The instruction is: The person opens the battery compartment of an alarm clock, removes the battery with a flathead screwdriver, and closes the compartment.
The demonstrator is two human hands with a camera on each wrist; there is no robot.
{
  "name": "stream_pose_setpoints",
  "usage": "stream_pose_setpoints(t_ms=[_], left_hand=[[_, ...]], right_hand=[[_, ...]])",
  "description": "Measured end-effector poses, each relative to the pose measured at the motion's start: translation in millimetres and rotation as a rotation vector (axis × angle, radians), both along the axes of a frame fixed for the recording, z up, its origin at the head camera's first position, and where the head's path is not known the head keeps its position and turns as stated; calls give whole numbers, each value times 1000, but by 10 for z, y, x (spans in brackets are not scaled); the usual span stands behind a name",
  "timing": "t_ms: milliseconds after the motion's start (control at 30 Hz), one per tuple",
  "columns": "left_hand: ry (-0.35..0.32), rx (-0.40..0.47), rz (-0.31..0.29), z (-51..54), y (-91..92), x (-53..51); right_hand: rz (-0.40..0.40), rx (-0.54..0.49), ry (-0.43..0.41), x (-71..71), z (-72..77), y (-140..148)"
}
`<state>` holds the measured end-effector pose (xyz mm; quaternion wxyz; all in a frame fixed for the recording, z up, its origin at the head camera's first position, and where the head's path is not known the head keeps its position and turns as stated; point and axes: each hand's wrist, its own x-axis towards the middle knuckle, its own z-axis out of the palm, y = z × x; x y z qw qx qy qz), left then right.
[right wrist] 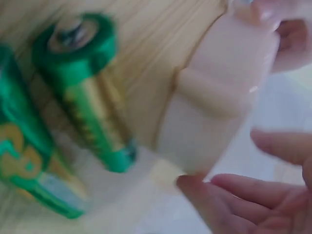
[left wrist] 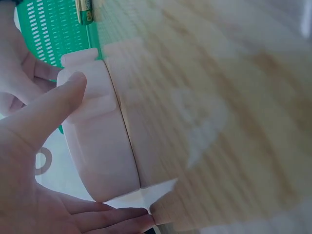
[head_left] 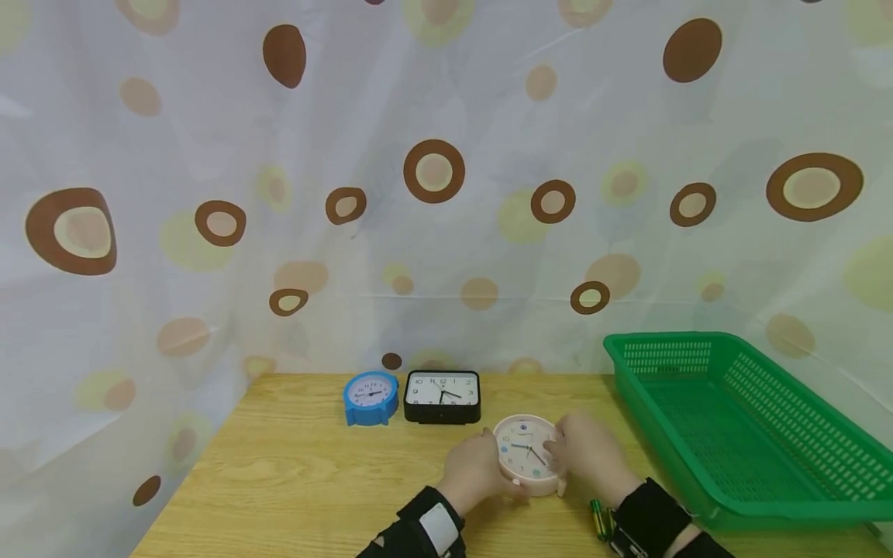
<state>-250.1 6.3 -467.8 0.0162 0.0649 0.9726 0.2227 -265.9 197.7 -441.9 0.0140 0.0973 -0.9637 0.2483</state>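
A round pale pink alarm clock [head_left: 523,470] lies face up on the wooden table, its two small feet toward the person. My left hand [head_left: 476,468] holds its left side; in the left wrist view the thumb [left wrist: 73,90] presses the pink casing [left wrist: 105,156] near a foot, and the fingers reach round the far edge. At the clock's right rim is my right hand [head_left: 589,453]. In the right wrist view its fingers [right wrist: 200,192] touch the rim, while the thumb stands apart over the face. Two green-and-gold batteries [head_left: 598,519] lie by the right wrist, partly hidden in the head view.
A blue round alarm clock [head_left: 371,417] and a black rectangular clock [head_left: 443,415] stand at the back of the table [head_left: 300,480]. On the right is a green plastic basket [head_left: 670,449]. A dotted curtain [head_left: 377,256] hangs behind.
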Motion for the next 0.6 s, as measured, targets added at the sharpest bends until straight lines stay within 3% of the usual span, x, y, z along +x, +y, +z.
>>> stream_pose_setpoints(t_ms=[200,367,600], left_hand=[[44,-25,-7,4,30,6],[82,-36,-1,-6,44,-48],[128,-26,14,21,59,-115]], right_hand=[[89,84,-53,127,51,-56],[120,141,-17,73,49,-60],[112,135,15,-57,30,-67]])
